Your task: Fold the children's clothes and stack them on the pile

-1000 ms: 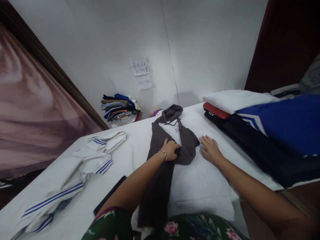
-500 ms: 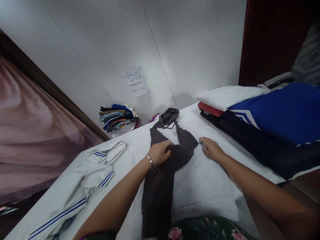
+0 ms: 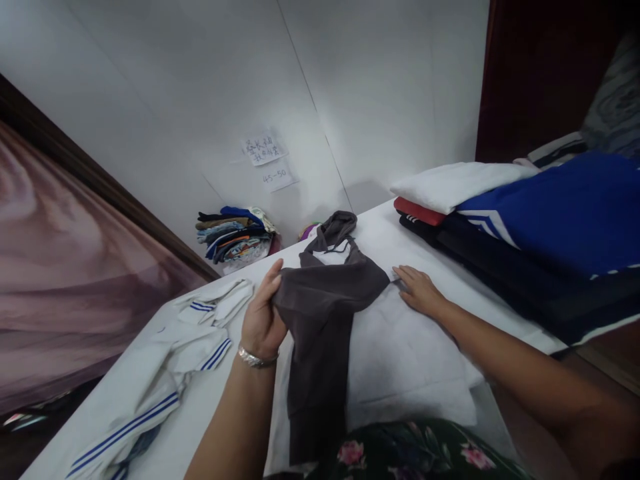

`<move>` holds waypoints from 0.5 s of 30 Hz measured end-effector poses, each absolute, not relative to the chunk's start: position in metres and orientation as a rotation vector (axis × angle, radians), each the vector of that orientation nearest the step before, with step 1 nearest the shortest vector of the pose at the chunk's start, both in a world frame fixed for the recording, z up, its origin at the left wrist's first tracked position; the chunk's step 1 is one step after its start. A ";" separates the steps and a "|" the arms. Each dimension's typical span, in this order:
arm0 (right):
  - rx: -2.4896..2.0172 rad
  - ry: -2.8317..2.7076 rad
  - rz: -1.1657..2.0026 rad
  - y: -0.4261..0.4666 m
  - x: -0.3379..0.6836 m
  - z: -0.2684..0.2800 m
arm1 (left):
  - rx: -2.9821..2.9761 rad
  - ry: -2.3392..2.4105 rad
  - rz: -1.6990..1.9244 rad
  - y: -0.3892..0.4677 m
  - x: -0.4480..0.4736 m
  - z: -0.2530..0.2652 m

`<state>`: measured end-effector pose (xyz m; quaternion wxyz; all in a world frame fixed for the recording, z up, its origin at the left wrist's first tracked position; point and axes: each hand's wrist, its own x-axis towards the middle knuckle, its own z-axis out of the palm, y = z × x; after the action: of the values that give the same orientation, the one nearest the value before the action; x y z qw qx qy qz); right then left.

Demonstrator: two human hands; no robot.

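Note:
A hoodie (image 3: 395, 360) with a pale grey body and dark grey sleeves and hood lies on the white table in front of me. Its hood points toward the wall. Dark sleeve fabric (image 3: 325, 287) stretches across the chest and runs down the near left side. My left hand (image 3: 263, 313), with a bracelet at the wrist, grips the left edge of this fabric, thumb at the top; part of its fingers is hidden behind the cloth. Near the right shoulder, my right hand (image 3: 420, 290) rests with fingers stretched over the hoodie's edge.
White clothing (image 3: 165, 360) with blue stripes lies along the table's left side. Folded garments (image 3: 500, 247) in dark, blue, red and white are stacked at the right. Beyond the far edge stands another clothes pile (image 3: 235, 237), below paper notes (image 3: 265, 150) on the wall.
My left hand has moved left from the middle of the hoodie, drawing the dark fabric out over the chest. My right hand stays by the right shoulder.

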<state>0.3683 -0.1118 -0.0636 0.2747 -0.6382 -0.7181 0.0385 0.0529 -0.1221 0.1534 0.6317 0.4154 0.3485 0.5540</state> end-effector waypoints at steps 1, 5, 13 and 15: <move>-1.701 -1.949 0.087 -0.113 0.367 -0.062 | 0.881 0.799 1.295 -0.124 0.050 0.151; -1.597 -2.048 0.030 -0.117 0.358 -0.058 | 0.876 0.865 1.224 -0.143 0.049 0.135; -1.968 -1.779 0.142 -0.113 0.377 -0.053 | 1.114 0.764 1.375 -0.106 0.047 0.160; -2.008 -1.715 0.229 -0.116 0.385 -0.051 | 1.150 0.728 1.489 -0.072 0.053 0.181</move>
<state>0.3849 -0.1158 -0.0506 0.2427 -0.7349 -0.6277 0.0838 0.0525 -0.0720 0.1811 0.5332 0.4823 0.3053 0.6244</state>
